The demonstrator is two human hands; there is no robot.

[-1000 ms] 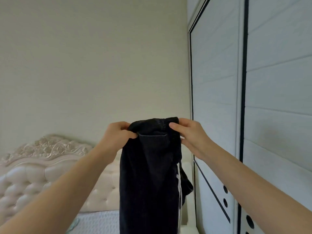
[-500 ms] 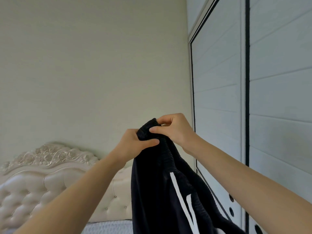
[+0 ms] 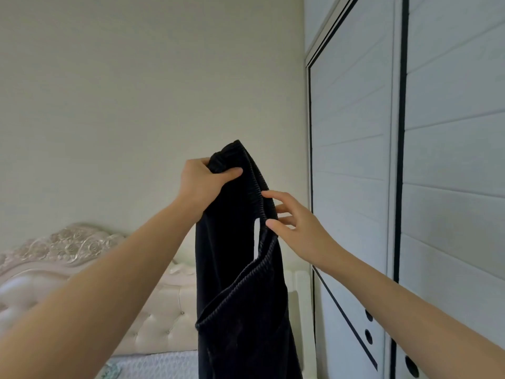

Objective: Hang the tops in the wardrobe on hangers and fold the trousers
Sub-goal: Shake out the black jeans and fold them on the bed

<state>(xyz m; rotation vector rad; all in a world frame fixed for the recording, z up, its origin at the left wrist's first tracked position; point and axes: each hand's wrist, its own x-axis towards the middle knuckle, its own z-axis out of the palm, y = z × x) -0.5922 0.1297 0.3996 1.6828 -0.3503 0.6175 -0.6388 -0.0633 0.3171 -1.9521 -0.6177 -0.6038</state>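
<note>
Your left hand (image 3: 202, 184) grips the black trousers (image 3: 232, 269) by the waistband, holding them up beside the wardrobe (image 3: 355, 160); your right hand (image 3: 297, 228) is spread, straight fingers (image 3: 273, 195) touching the ribbed edge.

Held up in mid-air at centre: black soft-fabric trousers (image 3: 235, 283) with a ribbed elastic waistband and white side stripe, unfolded, bunched at the top, waistband gaping open, legs hanging straight down. At the right, white panelled wardrobe (image 3: 352, 160) with black trim, doors closed.
</note>
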